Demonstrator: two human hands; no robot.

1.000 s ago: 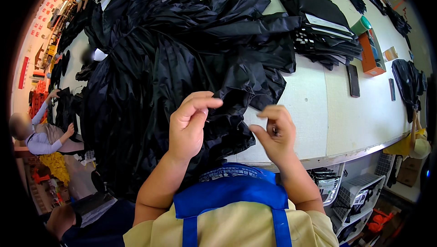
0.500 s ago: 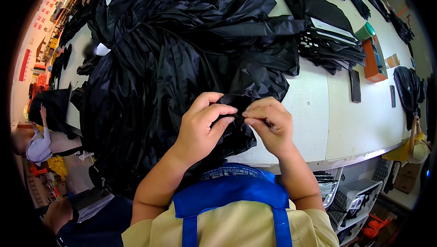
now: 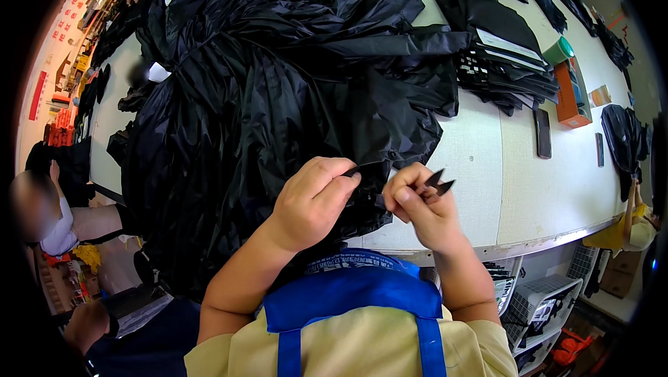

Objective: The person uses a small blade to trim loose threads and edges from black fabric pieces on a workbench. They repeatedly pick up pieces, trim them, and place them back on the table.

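Observation:
A big heap of shiny black fabric [image 3: 264, 99] covers the left and middle of the table in front of me. My left hand [image 3: 309, 199] pinches an edge of this fabric between thumb and fingers. Close to its right, my right hand [image 3: 421, 199] is closed around small dark thread snips [image 3: 440, 182]. Their two pointed blades stick out past the fingers, apart, pointing right. The handles are hidden in the palm. A round dark snap button [image 3: 391, 156] shows on the fabric just beyond the gap between my hands.
Flat black pieces lie stacked [image 3: 511, 64] at the back right. Beside them are an orange box [image 3: 572, 95], a green-capped roll [image 3: 558, 50] and a dark phone [image 3: 543, 133]. White baskets [image 3: 539, 307] stand below the table edge. Other people work left and right.
My hands have drawn apart. The right hand has turned, and the snips' blades now show. My left hand has shifted slightly nearer me, still pinching the fabric.

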